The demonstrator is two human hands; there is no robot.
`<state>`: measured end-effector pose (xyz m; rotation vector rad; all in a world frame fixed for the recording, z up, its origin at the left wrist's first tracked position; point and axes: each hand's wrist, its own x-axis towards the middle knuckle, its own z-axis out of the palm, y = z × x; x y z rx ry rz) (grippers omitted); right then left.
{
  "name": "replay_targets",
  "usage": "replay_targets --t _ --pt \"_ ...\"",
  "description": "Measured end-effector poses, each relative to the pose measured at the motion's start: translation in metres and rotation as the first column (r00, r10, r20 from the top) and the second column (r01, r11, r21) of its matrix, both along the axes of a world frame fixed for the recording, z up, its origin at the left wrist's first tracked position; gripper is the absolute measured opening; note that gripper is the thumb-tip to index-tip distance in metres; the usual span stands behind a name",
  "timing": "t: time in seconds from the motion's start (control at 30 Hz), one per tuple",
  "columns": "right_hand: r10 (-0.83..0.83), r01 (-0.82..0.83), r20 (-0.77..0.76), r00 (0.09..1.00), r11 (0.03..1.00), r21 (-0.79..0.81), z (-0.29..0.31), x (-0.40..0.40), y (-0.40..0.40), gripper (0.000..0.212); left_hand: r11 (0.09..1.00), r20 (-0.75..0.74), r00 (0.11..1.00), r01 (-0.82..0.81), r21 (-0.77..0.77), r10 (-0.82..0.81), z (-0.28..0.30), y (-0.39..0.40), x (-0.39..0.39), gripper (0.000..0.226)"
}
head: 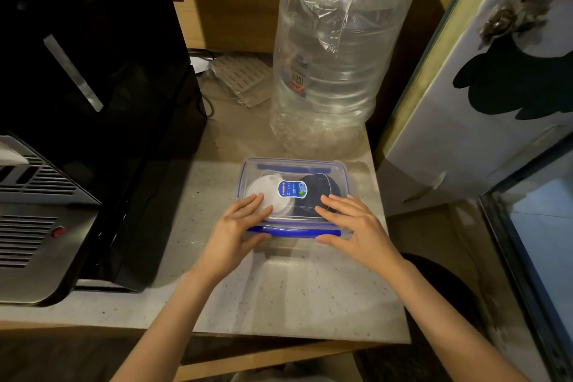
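Note:
A clear plastic food box (293, 175) with a blue-edged clip lid and a blue round sticker sits on the pale stone counter (279, 288). Through the lid a white round thing shows on the left and a dark one on the right. My left hand (238, 228) lies on the lid's near left corner, fingers straight on top and thumb against the blue front clip (294, 231). My right hand (353, 223) lies on the near right corner in the same way, thumb at the front edge.
A big clear water bottle (335, 65) wrapped in plastic film stands just behind the box. A black appliance (93, 102) with a silver vented part fills the left. A white cabinet door (496, 87) and a glass-fronted unit stand on the right. The counter's front edge is near me.

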<state>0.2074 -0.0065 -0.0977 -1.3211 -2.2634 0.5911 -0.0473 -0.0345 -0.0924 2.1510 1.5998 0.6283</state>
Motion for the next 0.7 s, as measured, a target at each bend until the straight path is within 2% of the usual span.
replay_targets --t 0.07,0.2,0.27,0.37,0.5,0.57,0.63,0.7 --pt "-0.003 0.004 -0.016 1.0 1.0 0.008 -0.002 -0.001 -0.001 0.059 1.0 -0.005 1.0 -0.001 -0.006 0.001 0.0 0.001 -0.001 0.053" --pt "-0.035 0.037 -0.055 0.998 0.999 0.029 -0.007 -0.002 -0.001 0.072 1.0 0.005 1.0 -0.014 0.017 0.014 0.005 0.004 0.0 0.047" --pt "-0.03 0.032 -0.052 0.998 0.999 0.025 -0.008 -0.002 0.0 0.071 1.0 -0.014 1.0 -0.012 0.004 0.012 0.007 0.004 0.0 0.048" --pt "-0.048 0.052 -0.096 0.994 0.998 0.04 -0.005 -0.002 0.002 0.055 0.999 -0.062 0.998 -0.032 -0.009 0.031 0.015 0.006 -0.001 0.047" --pt "-0.123 0.119 -0.23 0.965 0.992 -0.03 0.011 -0.01 0.021 0.031 0.991 -0.035 0.993 -0.117 -0.071 0.115 0.031 0.03 0.001 0.04" --pt "-0.256 0.239 -0.295 0.921 0.967 -0.093 0.015 -0.015 0.037 0.019 0.982 -0.031 0.985 -0.169 -0.089 0.167 0.036 0.05 0.004 0.034" --pt "-0.41 0.374 -0.384 0.827 0.912 -0.17 0.016 -0.018 0.053 0.014 0.968 -0.002 0.974 -0.225 -0.112 0.226 0.037 0.07 0.006 0.03" --pt "-0.47 0.436 -0.414 0.78 0.882 -0.18 0.016 -0.019 0.068 0.014 0.947 0.027 0.954 -0.293 -0.129 0.299 0.033 0.086 0.006 0.021"
